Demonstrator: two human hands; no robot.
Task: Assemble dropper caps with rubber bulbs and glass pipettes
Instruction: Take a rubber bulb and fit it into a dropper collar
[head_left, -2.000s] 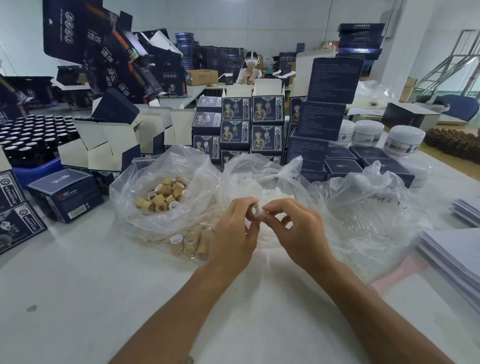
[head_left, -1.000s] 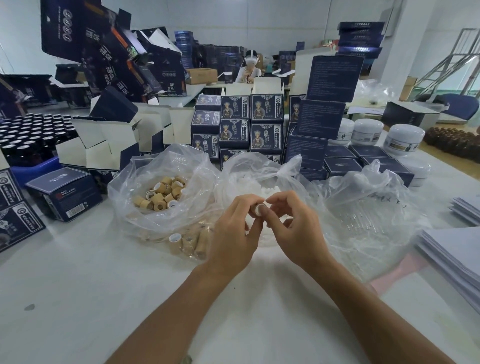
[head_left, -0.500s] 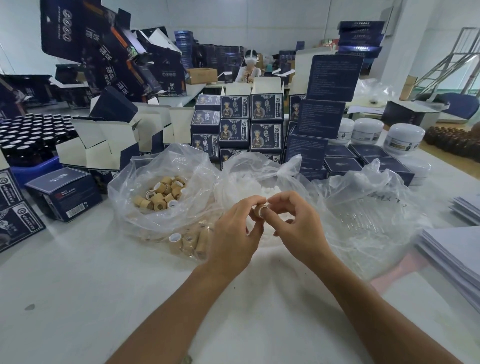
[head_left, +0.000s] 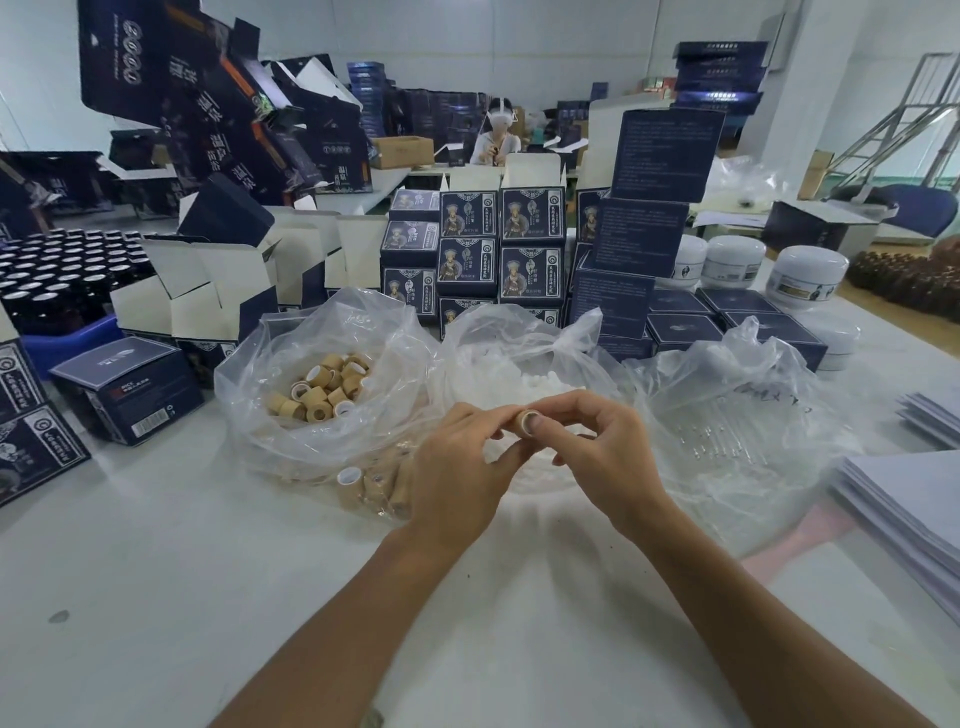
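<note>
My left hand (head_left: 457, 467) and my right hand (head_left: 602, 452) meet above the table and together pinch one tan dropper cap (head_left: 525, 419), its open end turned toward me. My right thumb presses into that opening; any bulb inside is hidden. Behind the hands stand three clear plastic bags: one of tan caps (head_left: 324, 389) on the left, one of white rubber bulbs (head_left: 514, 379) in the middle, and one of glass pipettes (head_left: 722, 441) on the right. Several assembled caps (head_left: 371, 488) lie in front of the left bag.
Dark blue cartons (head_left: 504, 244) are stacked behind the bags. White jars (head_left: 808, 275) stand at the back right, dark bottles (head_left: 47, 280) at the far left. A stack of paper sheets (head_left: 914, 514) lies at the right edge. A person sits far back.
The white bulb seen between my fingertips two seconds ago is gone from sight. The tan cap has turned its open end toward me, with my right thumb pressed into it.
</note>
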